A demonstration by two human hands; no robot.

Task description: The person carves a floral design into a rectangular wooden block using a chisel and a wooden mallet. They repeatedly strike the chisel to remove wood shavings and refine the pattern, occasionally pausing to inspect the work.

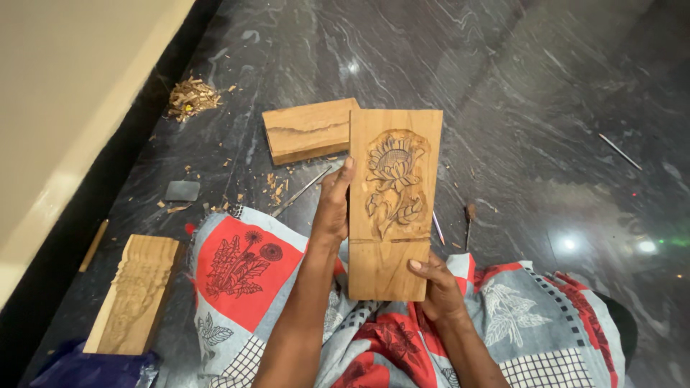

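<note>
Two bare hands hold one upright rectangular panel of light brown wood carved with a lotus flower and leaves (394, 201), which stands over the person's lap near the middle of the view. At the far left, a pale wooden block with ornate relief carving (136, 293) lies on the dark marbled stone floor (546, 93), its lower end resting on a crumpled blue cloth (86, 370). Above it, near the cream wall, sits a small heap of wood shavings (191, 98), and a small flat dark grey stone (182, 190) lies just beside scattered chips. The red, grey and white floral-printed cloth (244, 266) covers the person's legs. The left hand (333, 205) grips the panel's left edge, fingers pressed together and wrapped behind it, thumb along the front edge. Behind the panel, touching or just overlapped by it, lies a plain thick rectangular wooden block (307, 129). The right hand (440, 287) clasps the panel's lower right corner, thumb on the front face. Further right, a thin metal carving tool (619, 151) lies well apart on the floor.
</note>
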